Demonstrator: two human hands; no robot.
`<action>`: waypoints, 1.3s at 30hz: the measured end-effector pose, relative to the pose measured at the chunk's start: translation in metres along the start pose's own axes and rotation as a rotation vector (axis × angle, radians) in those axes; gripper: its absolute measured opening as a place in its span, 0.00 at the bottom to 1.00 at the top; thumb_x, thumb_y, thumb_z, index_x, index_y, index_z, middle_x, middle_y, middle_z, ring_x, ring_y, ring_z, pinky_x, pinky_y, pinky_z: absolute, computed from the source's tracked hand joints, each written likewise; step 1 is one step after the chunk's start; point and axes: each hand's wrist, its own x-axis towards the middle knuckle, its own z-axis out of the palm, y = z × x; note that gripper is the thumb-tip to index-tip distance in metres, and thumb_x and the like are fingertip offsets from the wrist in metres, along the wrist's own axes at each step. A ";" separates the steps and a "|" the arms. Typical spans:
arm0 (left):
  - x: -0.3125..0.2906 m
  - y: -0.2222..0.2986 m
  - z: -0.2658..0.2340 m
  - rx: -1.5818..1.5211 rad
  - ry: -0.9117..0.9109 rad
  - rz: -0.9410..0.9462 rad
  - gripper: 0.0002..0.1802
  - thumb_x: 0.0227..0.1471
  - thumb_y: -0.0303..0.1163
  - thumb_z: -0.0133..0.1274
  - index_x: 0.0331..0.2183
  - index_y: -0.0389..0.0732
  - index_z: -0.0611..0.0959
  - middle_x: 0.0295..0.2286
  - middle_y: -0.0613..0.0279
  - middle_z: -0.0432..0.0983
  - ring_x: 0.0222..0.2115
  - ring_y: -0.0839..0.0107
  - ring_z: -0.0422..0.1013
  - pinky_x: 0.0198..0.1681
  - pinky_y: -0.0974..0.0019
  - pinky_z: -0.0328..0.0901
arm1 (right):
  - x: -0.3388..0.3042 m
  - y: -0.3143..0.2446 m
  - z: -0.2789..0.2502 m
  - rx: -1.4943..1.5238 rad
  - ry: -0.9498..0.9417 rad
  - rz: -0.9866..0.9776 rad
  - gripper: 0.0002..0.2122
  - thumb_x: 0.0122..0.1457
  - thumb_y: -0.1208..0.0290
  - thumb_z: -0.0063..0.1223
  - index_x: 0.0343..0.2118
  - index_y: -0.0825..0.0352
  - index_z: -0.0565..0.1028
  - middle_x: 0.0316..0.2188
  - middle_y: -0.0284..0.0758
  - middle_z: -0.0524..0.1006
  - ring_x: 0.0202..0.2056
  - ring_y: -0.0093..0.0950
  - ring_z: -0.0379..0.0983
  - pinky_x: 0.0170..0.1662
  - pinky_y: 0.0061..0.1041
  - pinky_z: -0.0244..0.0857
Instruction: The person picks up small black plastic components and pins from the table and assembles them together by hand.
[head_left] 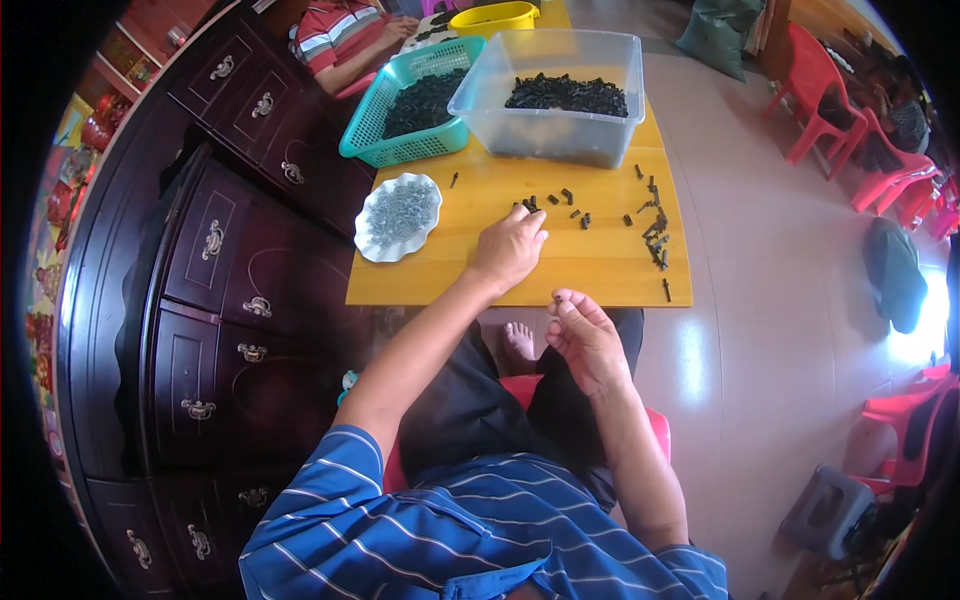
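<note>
My left hand [510,246] reaches over the yellow wooden table, its bent fingertips closed on small black pieces [531,204] that they partly hide. Just off the table's front edge, my right hand [588,342] pinches a small dark part [558,299] between thumb and fingertips; its exact shape is too small to tell. Short black tube-like pieces [586,221] lie loose beyond my left hand. Along the right edge runs an uneven line of longer black pieces [656,240]. A white scalloped plate [429,232] at the left holds many small clear or silvery bits.
At the table's far side stand a green mesh basket [398,152] and a clear plastic bin [545,135], both with black pieces inside. A yellow tub [495,17] and another person's arm [355,72] are behind them. Dark drawers [235,240] flank the left; red chairs [815,95] stand right.
</note>
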 end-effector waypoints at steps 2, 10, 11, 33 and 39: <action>-0.003 -0.002 -0.001 -0.023 -0.008 0.016 0.15 0.58 0.35 0.56 0.45 0.41 0.84 0.38 0.57 0.78 0.36 0.54 0.78 0.40 0.54 0.73 | 0.000 -0.001 0.001 -0.003 -0.002 0.006 0.09 0.67 0.69 0.56 0.48 0.62 0.76 0.37 0.28 0.79 0.32 0.18 0.74 0.41 0.20 0.70; -0.012 -0.004 -0.002 -0.053 0.059 0.051 0.13 0.56 0.33 0.58 0.43 0.41 0.84 0.37 0.59 0.78 0.35 0.55 0.78 0.38 0.54 0.73 | -0.001 0.000 0.001 -0.017 0.003 0.012 0.09 0.67 0.69 0.56 0.48 0.62 0.76 0.37 0.28 0.79 0.32 0.18 0.75 0.41 0.20 0.70; -0.012 -0.003 -0.002 -0.083 0.064 0.059 0.13 0.56 0.33 0.58 0.43 0.41 0.84 0.36 0.59 0.78 0.35 0.55 0.78 0.38 0.54 0.73 | -0.001 0.000 0.001 -0.018 0.004 0.011 0.09 0.67 0.69 0.56 0.48 0.62 0.76 0.37 0.28 0.79 0.32 0.18 0.75 0.41 0.20 0.70; -0.066 0.012 -0.046 -0.819 -0.103 -0.211 0.03 0.59 0.22 0.55 0.36 0.34 0.81 0.26 0.67 0.78 0.25 0.81 0.73 0.30 0.74 0.68 | -0.003 0.004 0.007 -0.082 0.016 -0.013 0.09 0.69 0.66 0.53 0.48 0.62 0.75 0.35 0.29 0.79 0.31 0.19 0.75 0.39 0.20 0.71; -0.078 0.020 -0.068 -0.873 -0.095 -0.135 0.06 0.57 0.20 0.55 0.37 0.33 0.83 0.30 0.64 0.79 0.28 0.79 0.73 0.34 0.73 0.69 | -0.004 0.006 0.007 -0.117 -0.016 -0.028 0.09 0.69 0.69 0.53 0.48 0.65 0.75 0.36 0.29 0.79 0.33 0.17 0.75 0.40 0.18 0.71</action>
